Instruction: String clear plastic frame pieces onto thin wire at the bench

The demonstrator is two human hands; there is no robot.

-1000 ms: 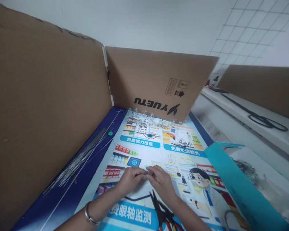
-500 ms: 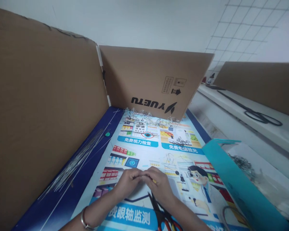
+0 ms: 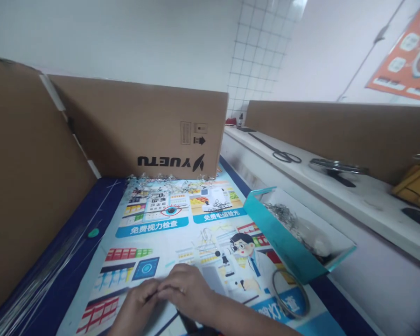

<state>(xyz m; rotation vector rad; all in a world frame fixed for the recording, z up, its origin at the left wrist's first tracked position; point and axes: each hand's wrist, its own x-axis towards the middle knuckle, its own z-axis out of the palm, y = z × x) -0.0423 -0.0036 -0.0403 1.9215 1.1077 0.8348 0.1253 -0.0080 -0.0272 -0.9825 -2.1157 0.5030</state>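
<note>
— Cardboard panel [image 3: 136,126], far; printed sheet [image 3: 161,239] before it. Head view, obstructions?
— Teal box [image 3: 280,240] of tangled metal pieces [image 3: 282,217], right; thin loop [image 3: 274,285], near right; dark tool [image 3: 187,322], near, partly hidden beneath the right forearm [image 3: 245,319].
— Hands?
— Left hand [image 3: 138,301], right hand [image 3: 185,289]: near, touching, fingers curled closed; anything held is hidden, so cannot tell.

Blue table [image 3: 103,201], lower frame, bears printed poster [image 3: 161,241], centre; thin wires [image 3: 38,282], lower left; green piece [image 3: 93,233], left; teal box [image 3: 283,242], right.
</note>
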